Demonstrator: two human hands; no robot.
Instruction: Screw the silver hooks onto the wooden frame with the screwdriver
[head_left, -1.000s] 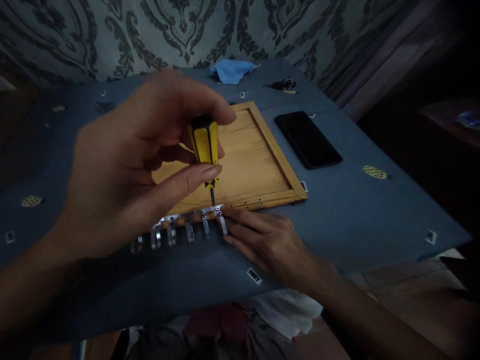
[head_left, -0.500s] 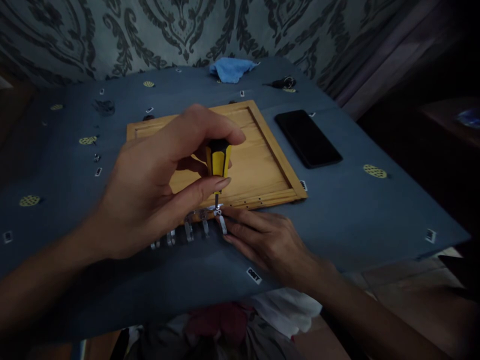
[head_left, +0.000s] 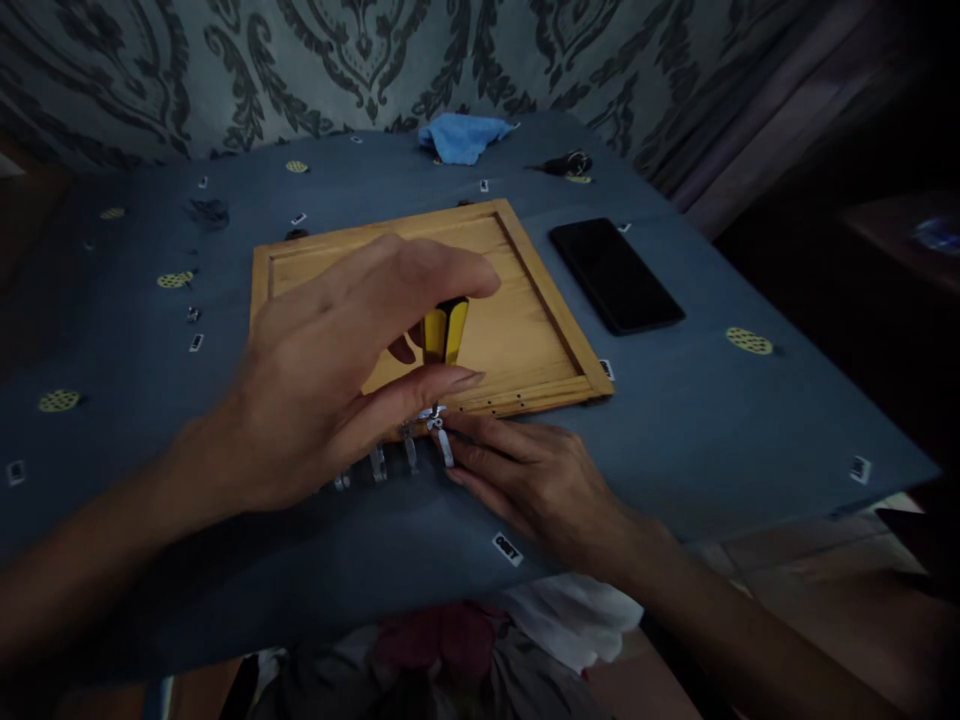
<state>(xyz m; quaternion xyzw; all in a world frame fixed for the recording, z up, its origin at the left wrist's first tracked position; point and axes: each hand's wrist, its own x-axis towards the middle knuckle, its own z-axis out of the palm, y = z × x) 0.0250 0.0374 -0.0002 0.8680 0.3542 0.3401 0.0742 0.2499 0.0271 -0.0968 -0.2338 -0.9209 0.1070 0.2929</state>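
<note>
My left hand [head_left: 337,385] pinches a short yellow-and-black screwdriver [head_left: 444,333] between thumb and fingers and holds it upright over the near edge of a wooden framed panel [head_left: 525,330]. Its tip meets the right end of a metal hook rail [head_left: 409,445] that lies along that edge. My right hand [head_left: 536,485] rests on the blue cloth with its fingertips pressed together against the rail's right end. Most of the rail is hidden under my left hand.
A black phone [head_left: 615,275] lies right of the panel. A blue rag [head_left: 461,138] and a dark key bunch [head_left: 566,165] sit at the far edge. Small stickers and yellow discs dot the blue tablecloth [head_left: 750,430]. The table's edge runs close on the right and front.
My left hand has come down and to the right with the screwdriver, lowering its tip onto the rail. My right hand has stayed on the rail's end.
</note>
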